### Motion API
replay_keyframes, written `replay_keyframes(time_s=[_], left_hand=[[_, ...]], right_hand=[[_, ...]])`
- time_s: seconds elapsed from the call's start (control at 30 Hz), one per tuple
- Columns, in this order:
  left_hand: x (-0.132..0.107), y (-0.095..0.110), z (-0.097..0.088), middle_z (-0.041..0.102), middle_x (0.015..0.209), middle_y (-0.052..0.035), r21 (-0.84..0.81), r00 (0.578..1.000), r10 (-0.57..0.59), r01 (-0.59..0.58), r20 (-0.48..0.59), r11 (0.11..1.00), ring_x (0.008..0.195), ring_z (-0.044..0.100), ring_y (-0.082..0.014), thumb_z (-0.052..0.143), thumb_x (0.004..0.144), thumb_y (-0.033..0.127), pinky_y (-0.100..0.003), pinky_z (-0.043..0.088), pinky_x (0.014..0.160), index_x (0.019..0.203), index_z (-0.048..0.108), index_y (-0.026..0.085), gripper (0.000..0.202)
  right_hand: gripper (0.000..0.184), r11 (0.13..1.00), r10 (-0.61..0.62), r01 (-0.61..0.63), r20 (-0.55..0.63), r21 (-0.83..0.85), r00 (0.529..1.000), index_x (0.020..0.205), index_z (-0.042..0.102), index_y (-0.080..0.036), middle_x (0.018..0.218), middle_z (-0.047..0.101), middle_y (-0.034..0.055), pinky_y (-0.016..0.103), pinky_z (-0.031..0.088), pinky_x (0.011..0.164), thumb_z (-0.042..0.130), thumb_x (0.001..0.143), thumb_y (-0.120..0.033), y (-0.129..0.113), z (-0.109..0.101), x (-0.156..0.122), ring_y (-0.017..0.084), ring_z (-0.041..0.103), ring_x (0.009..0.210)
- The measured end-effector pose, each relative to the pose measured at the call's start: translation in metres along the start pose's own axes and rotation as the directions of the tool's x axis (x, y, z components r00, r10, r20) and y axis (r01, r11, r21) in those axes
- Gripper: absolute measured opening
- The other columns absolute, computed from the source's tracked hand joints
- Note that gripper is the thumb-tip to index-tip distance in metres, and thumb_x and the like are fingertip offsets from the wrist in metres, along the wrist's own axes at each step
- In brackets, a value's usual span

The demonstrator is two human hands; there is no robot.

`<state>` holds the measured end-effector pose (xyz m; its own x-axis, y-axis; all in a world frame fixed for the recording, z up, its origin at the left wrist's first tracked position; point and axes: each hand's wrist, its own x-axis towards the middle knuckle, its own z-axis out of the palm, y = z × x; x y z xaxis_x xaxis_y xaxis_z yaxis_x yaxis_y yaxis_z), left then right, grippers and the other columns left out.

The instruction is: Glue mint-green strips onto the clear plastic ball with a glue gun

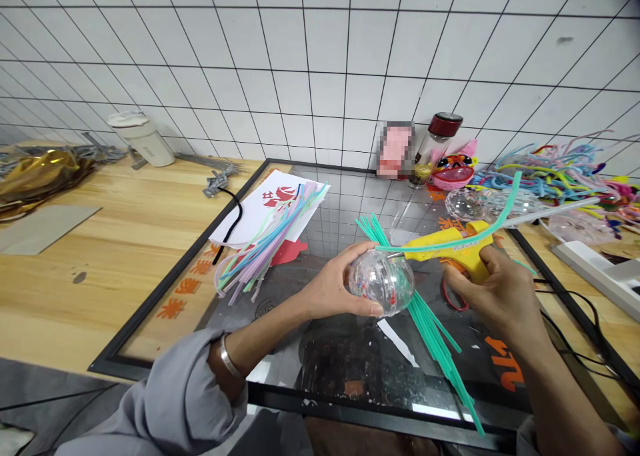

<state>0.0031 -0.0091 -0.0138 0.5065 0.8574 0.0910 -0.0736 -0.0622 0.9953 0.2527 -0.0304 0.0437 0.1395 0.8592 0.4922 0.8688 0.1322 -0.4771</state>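
Note:
My left hand [336, 284] is wrapped round a clear, faceted plastic ball [383, 284] held above the glass panel. In my right hand [495, 286] is a yellow hot glue gun [463, 248], its metal nozzle at the top of the ball. One green pipe cleaner [505, 209] runs along the gun, with one end at the ball and the other curving upward. Whether a finger also grips this pipe cleaner is hidden. A bundle of green pipe cleaners [440, 339] lies on the panel, partly behind the ball. A white paper strip [399, 343] rests beside it.
Pastel pipe cleaners [273, 243] lie over white paper [250, 206] at left. Along the back stand a glass bottle [443, 133] and a pink decorated figure [454, 166]. Mixed pipe cleaners [555, 169], a white power strip [600, 276] and black cables [575, 316] occupy the right.

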Motion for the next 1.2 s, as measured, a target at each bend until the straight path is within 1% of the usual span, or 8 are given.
replay_keyframes(time_s=[0.17, 0.23, 0.37, 0.57, 0.8, 0.9, 1.2], left_hand=[[-0.002, 0.004, 0.002, 0.045, 0.154, -0.0157, -0.007, 1.000, -0.006, 0.006, 0.005, 1.000, 0.142, 0.042, -0.0409, 0.093, 0.051, 0.027, -0.060, 0.031, 0.119, 0.142, 0.050, 0.022, 0.101], [-0.002, 0.004, 0.002, 0.045, 0.154, -0.0152, -0.015, 1.000, -0.003, 0.003, 0.006, 1.000, 0.142, 0.043, -0.0407, 0.093, 0.052, 0.027, -0.060, 0.031, 0.119, 0.142, 0.050, 0.023, 0.100], [-0.001, 0.001, 0.001, 0.045, 0.154, -0.0153, -0.007, 1.000, 0.003, -0.003, 0.007, 1.000, 0.141, 0.044, -0.0396, 0.094, 0.052, 0.027, -0.059, 0.032, 0.119, 0.142, 0.049, 0.022, 0.101], [0.000, -0.006, -0.001, 0.046, 0.153, -0.0158, 0.006, 1.000, 0.025, -0.025, -0.002, 1.000, 0.141, 0.044, -0.0389, 0.094, 0.052, 0.029, -0.059, 0.032, 0.119, 0.143, 0.047, 0.022, 0.103], [0.001, -0.003, 0.000, 0.046, 0.152, -0.0155, -0.005, 1.000, 0.007, -0.007, -0.004, 1.000, 0.139, 0.046, -0.0388, 0.093, 0.052, 0.027, -0.058, 0.034, 0.118, 0.142, 0.047, 0.022, 0.101], [0.000, -0.002, 0.000, 0.046, 0.152, -0.0160, -0.009, 1.000, 0.007, -0.007, -0.004, 1.000, 0.139, 0.047, -0.0387, 0.093, 0.052, 0.026, -0.057, 0.034, 0.117, 0.141, 0.047, 0.021, 0.100], [0.000, -0.004, -0.001, 0.047, 0.151, -0.0160, 0.012, 1.000, 0.012, -0.012, -0.005, 1.000, 0.140, 0.045, -0.0392, 0.093, 0.053, 0.027, -0.059, 0.032, 0.118, 0.142, 0.048, 0.022, 0.100]], right_hand=[[0.038, 1.000, -0.010, 0.010, -0.007, -0.007, 1.000, 0.053, 0.030, -0.028, 0.044, 0.031, -0.0071, 0.027, 0.022, 0.039, 0.059, 0.065, -0.049, 0.001, 0.001, 0.000, 0.009, 0.028, 0.040], [0.037, 1.000, -0.015, 0.016, 0.002, -0.008, 1.000, 0.053, 0.032, -0.028, 0.044, 0.033, -0.0068, 0.026, 0.023, 0.039, 0.059, 0.066, -0.049, 0.003, 0.001, 0.000, 0.010, 0.031, 0.040], [0.034, 1.000, -0.018, 0.018, 0.031, 0.013, 0.999, 0.054, 0.037, -0.027, 0.044, 0.038, -0.0062, 0.026, 0.027, 0.039, 0.060, 0.069, -0.048, 0.006, -0.001, -0.002, 0.010, 0.035, 0.039], [0.034, 0.996, -0.011, 0.006, 0.050, 0.092, 0.999, 0.054, 0.039, -0.026, 0.043, 0.038, -0.0066, 0.025, 0.026, 0.039, 0.062, 0.071, -0.044, 0.003, -0.004, -0.004, 0.009, 0.034, 0.039], [0.039, 0.995, -0.034, 0.029, 0.055, 0.095, 0.998, 0.053, 0.036, -0.027, 0.042, 0.036, -0.0068, 0.025, 0.025, 0.039, 0.063, 0.073, -0.047, 0.005, -0.006, -0.004, 0.009, 0.032, 0.039], [0.037, 0.994, -0.036, 0.029, 0.068, 0.105, 0.997, 0.054, 0.038, -0.026, 0.043, 0.038, -0.0067, 0.025, 0.026, 0.039, 0.063, 0.074, -0.046, 0.005, -0.007, -0.005, 0.009, 0.034, 0.038], [0.037, 0.995, -0.051, 0.042, 0.091, 0.096, 0.995, 0.058, 0.042, -0.025, 0.046, 0.042, -0.0062, 0.025, 0.030, 0.041, 0.063, 0.077, -0.049, 0.012, -0.006, -0.006, 0.010, 0.038, 0.040]])
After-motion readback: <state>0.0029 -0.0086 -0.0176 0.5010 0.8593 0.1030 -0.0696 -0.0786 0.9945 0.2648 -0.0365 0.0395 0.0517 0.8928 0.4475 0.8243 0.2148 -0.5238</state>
